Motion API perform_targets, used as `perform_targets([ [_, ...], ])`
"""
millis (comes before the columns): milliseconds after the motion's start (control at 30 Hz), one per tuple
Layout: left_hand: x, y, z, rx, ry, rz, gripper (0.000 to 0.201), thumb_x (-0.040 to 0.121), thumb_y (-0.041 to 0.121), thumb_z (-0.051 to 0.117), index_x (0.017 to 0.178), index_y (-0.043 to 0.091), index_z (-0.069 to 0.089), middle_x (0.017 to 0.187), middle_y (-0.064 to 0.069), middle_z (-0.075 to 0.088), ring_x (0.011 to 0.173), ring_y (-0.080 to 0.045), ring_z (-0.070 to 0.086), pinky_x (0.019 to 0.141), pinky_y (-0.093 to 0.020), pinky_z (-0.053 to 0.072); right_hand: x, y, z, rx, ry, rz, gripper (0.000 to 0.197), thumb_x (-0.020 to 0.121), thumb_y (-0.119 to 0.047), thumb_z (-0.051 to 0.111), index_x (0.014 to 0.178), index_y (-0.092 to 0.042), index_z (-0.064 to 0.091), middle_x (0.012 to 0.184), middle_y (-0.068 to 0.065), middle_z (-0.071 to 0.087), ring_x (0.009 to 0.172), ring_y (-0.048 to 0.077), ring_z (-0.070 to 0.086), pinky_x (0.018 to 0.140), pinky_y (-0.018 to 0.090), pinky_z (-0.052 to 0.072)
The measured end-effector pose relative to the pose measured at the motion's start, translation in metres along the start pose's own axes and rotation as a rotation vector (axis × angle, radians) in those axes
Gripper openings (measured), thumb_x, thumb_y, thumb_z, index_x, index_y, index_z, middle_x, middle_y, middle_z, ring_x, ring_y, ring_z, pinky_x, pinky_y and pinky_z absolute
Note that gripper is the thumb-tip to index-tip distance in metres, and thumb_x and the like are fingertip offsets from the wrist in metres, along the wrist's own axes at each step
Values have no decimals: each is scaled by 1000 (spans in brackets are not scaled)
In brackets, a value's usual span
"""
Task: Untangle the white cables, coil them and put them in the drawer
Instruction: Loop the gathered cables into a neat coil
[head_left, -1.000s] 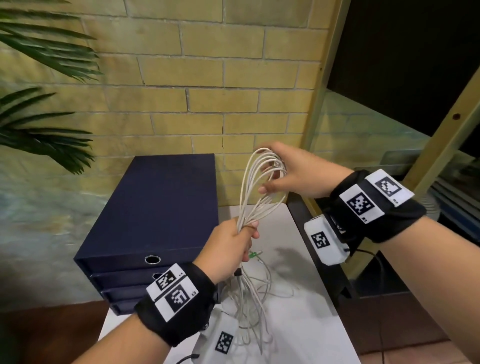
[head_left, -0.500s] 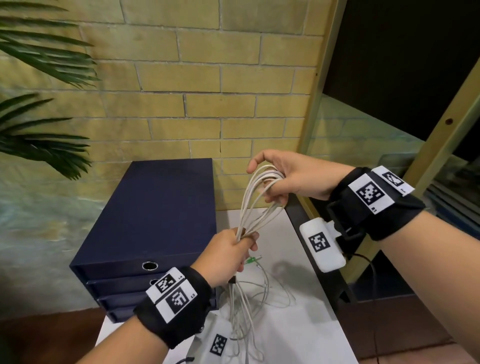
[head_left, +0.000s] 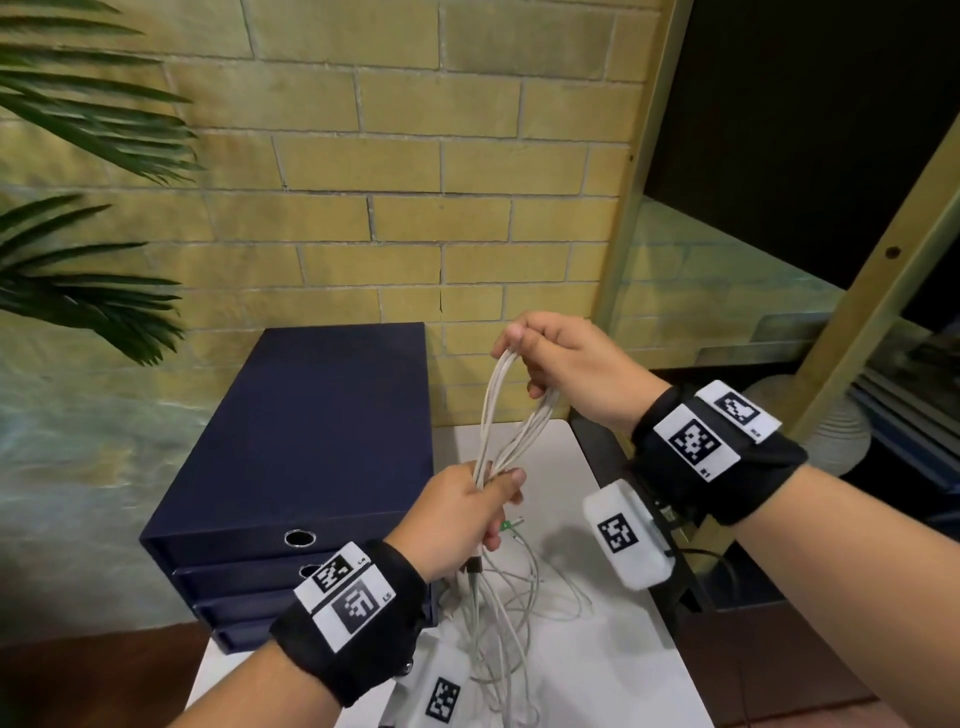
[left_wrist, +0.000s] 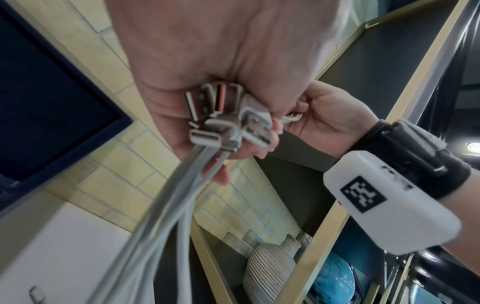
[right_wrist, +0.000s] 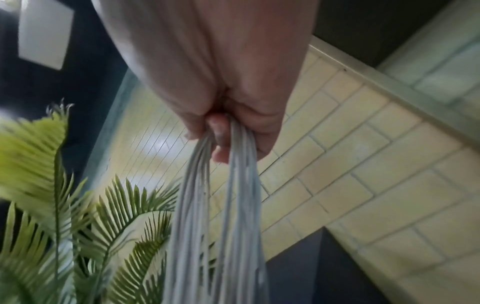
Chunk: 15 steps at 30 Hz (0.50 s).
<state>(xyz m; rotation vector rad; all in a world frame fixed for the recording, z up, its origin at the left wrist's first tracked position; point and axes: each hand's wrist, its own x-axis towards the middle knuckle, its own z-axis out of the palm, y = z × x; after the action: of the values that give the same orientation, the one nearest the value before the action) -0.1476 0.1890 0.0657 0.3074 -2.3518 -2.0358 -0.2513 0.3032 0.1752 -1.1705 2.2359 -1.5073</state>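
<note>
A bundle of white cables (head_left: 506, 415) stretches as a long loop between my two hands above the white table (head_left: 613, 649). My left hand (head_left: 470, 512) grips the lower end of the loop in a fist; several USB plugs (left_wrist: 223, 117) stick out of it in the left wrist view. My right hand (head_left: 550, 358) holds the top of the loop, fingers hooked through the strands (right_wrist: 221, 185). Loose cable tails (head_left: 514, 613) hang from my left fist onto the table. The dark blue drawer unit (head_left: 291, 457) stands at the left, its drawers closed.
A yellow brick wall (head_left: 415, 208) rises behind the table. Palm fronds (head_left: 88, 130) reach in from the left. A wooden shelf frame (head_left: 883, 312) with a ribbed vase (left_wrist: 270, 269) stands to the right. The table's dark right edge (head_left: 602, 457) lies under my right wrist.
My right hand has shifted its hold at the top of the loop, its fingers now hooked through the strands. The loop looks narrower. My left hand keeps its grip.
</note>
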Motion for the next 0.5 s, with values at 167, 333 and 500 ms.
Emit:
perform_targets([
  [167, -3, 11, 2, 68, -13, 91, 16, 95, 30, 54, 93, 15, 56, 54, 2, 64, 56, -12, 62, 68, -35, 48, 2, -8, 8, 316, 118, 54, 30, 101, -20, 37, 80, -9, 56, 51, -9, 31, 40, 2, 30, 49, 22, 36],
  [333, -2, 21, 3, -87, -71, 103, 19, 99, 10, 43, 92, -3, 56, 73, -8, 69, 61, -10, 66, 66, -23, 52, 5, -16, 11, 322, 143, 18, 30, 101, -19, 35, 78, -12, 51, 50, -10, 31, 39, 1, 30, 51, 24, 35],
  [500, -5, 29, 4, -185, -8, 95, 23, 100, 12, 41, 83, 7, 55, 48, 2, 43, 42, -12, 42, 57, -29, 51, 4, -20, 9, 376, 100, -33, 13, 100, -22, 39, 105, -13, 46, 68, 0, 41, 57, 10, 46, 64, 29, 48],
])
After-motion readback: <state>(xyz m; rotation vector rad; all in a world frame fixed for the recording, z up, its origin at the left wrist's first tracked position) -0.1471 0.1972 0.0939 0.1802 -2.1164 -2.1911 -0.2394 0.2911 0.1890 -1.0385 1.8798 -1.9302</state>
